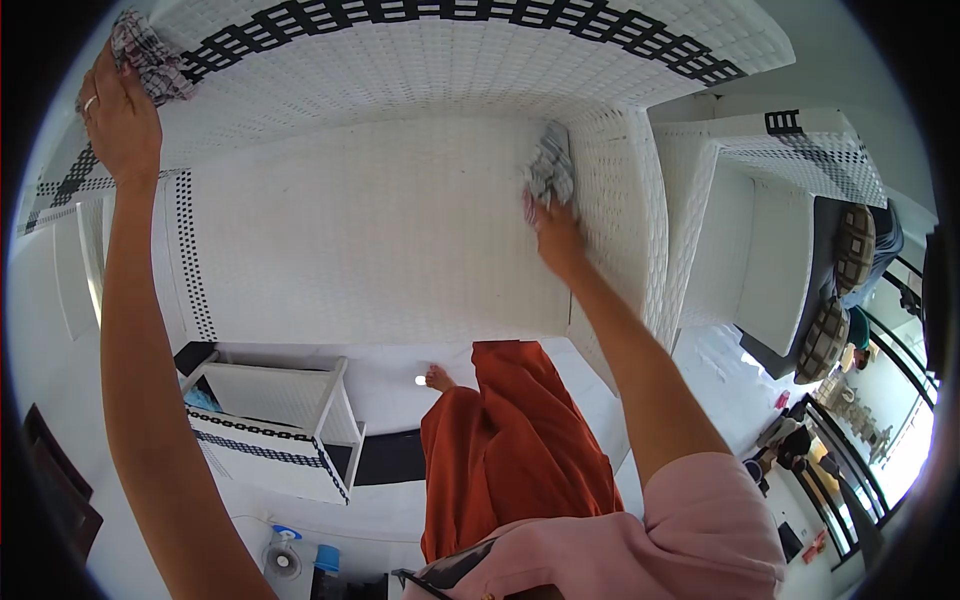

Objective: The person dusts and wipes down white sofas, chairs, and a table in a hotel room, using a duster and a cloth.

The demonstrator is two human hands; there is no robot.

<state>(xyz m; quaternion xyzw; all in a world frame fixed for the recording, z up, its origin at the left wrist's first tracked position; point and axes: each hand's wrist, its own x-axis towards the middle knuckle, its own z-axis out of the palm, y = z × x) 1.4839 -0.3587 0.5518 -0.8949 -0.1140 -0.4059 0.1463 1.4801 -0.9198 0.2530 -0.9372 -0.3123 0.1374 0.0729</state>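
A white woven wicker sofa (380, 240) with a flat seat and a black lattice band along its backrest fills the middle of the head view. At the far left end of the backrest, my left hand (125, 125), with a ring on one finger, is closed on a crumpled checked cloth (152, 58). My right hand (560, 238) grips a second, greyish crumpled cloth (552, 165) on the seat, close against the right armrest (615, 200). This hand is slightly blurred and its fingers are partly hidden by the cloth.
Right of the sofa stands a white wicker armchair (760, 230). Beyond it are checked cushions (853, 250) and a black railing (835, 480). A small wicker table (270, 430) with black trim is at lower left, with a fan (283, 560) and a blue container (327, 558) below it.
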